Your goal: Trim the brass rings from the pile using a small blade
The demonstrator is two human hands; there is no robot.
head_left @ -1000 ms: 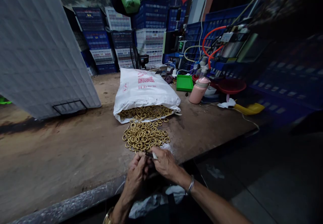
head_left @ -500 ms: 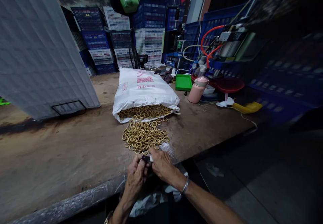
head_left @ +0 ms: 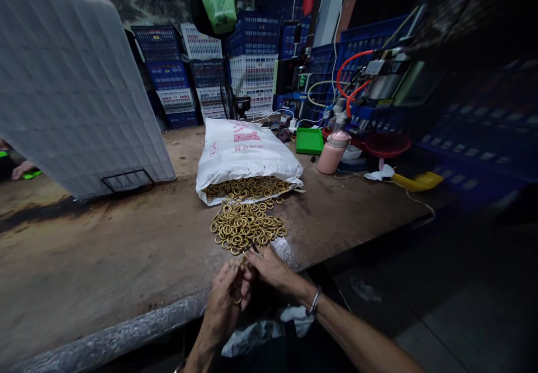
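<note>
Gold-coloured rings [head_left: 247, 227] are lying in a loose heap on the bench [head_left: 117, 261], the broad surface that is carrying everything around them. Behind them a white sack [head_left: 252, 160] is resting flat, its open mouth facing the person, probably so that more rings are within easy reach. The heap is sitting between that mouth and the hands, just beyond the fingers, which seems to be sparing long reaches. The left hand [head_left: 227, 291] and the right hand [head_left: 271, 272] are working close together, nearly meeting. The right is gripping a slim dark tool [head_left: 254, 246], mostly hidden by its fingers; the left is pinching one ring [head_left: 242, 261] at its fingertips, apparently angling it towards the right hand for steadiness. Whether tool and ring are touching cannot be told.
</note>
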